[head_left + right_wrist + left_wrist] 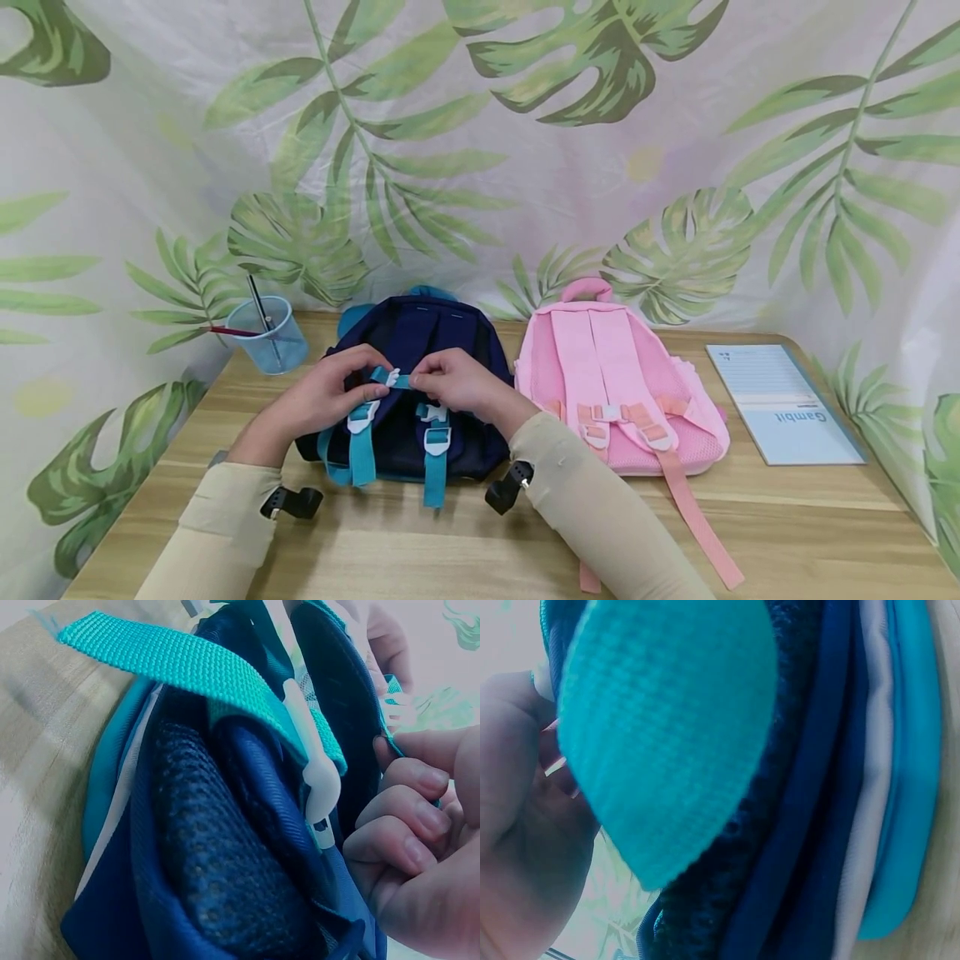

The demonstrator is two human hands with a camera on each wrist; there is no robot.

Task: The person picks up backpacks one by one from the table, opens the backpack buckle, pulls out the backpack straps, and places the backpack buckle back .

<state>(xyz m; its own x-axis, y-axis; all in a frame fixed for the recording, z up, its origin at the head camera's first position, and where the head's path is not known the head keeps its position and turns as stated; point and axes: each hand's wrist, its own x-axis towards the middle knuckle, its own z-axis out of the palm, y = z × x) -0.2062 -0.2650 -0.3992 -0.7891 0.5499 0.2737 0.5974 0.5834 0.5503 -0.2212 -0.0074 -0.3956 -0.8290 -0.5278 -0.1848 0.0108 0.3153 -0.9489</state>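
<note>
Leaf-print cloth (420,67) backs the tabletop (405,550) in my head view; a mesh cup (288,354) holds a black pen (257,298) and a red one (225,331). Over the navy backpack (480,358), my left hand (330,387) and right hand (461,383) pinch a teal strap (403,382), running left to right, dipping slightly rightward. At my left wrist, webbing (667,742) hides the grip. At my right wrist, thumb and forefinger nip the strap, other fingers curled.

pink backpack (617,367) beside a notebook (787,404), pens (258,301) in a blue cup (291,348), leafy backdrop (570,192)
</note>
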